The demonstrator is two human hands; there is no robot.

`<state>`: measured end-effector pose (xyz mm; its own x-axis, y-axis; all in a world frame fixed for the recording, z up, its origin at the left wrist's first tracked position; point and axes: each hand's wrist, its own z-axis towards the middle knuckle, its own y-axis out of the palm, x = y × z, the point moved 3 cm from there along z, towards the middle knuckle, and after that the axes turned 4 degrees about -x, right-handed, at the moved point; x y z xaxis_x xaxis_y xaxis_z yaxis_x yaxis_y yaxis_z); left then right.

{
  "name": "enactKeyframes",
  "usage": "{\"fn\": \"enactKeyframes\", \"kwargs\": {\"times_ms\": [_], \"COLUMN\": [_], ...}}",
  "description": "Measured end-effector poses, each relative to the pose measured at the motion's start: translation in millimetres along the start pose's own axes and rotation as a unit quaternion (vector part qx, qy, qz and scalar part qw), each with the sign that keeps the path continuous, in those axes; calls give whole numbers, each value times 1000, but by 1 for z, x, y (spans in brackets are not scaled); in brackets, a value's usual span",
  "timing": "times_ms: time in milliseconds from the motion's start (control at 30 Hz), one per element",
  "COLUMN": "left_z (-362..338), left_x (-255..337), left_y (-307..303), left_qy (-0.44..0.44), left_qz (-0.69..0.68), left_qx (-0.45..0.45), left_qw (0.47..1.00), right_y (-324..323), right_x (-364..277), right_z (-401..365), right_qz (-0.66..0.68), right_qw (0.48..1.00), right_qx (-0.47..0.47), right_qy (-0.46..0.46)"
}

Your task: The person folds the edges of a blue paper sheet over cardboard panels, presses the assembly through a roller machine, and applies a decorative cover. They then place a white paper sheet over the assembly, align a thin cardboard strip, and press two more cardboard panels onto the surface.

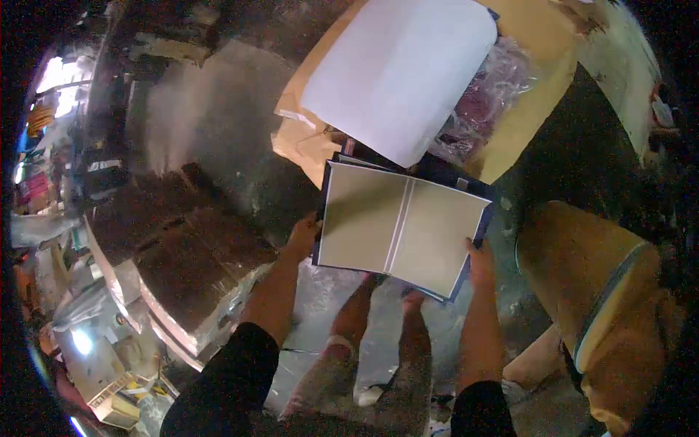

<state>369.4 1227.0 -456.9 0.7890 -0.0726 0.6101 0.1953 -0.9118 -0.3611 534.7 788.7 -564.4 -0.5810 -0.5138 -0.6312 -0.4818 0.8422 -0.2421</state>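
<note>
An open folder-like cover (364, 218) with beige inner panels, dark blue edges and a pale double line down its middle is held up in front of me. My left hand (306, 234) grips its left edge, with the fingers mostly hidden behind it. At the right edge my right hand (479, 258) holds on, the thumb on the front. Just beyond the cover lies a large white sheet (400, 73) on brown paper (539, 131). Crumpled clear plastic (491, 102) over something dark red is beside the sheet.
Dark brown stacked boards (189, 255) with light edges stand at the left. A brown, rounded padded object (582, 269) is at the right. Assorted clutter and a cardboard box (115, 411) fill the far left. My legs and feet show below the cover.
</note>
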Motion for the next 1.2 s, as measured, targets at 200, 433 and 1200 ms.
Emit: {"fn": "enactKeyframes", "kwargs": {"times_ms": [200,433,1200], "left_z": [74,55,-314], "left_x": [-108,-139,-219], "left_y": [-1,-3,-77], "left_qy": [4,-63,-149], "left_qz": [45,102,93], "left_qx": [49,-7,-35], "left_qw": [998,993,984], "right_y": [13,115,174], "right_x": [21,-199,-449], "right_z": [49,30,-75], "right_qz": [-59,-326,-524], "right_qw": [993,830,768], "right_qx": [75,178,44], "right_qy": [-64,-417,-366]}}
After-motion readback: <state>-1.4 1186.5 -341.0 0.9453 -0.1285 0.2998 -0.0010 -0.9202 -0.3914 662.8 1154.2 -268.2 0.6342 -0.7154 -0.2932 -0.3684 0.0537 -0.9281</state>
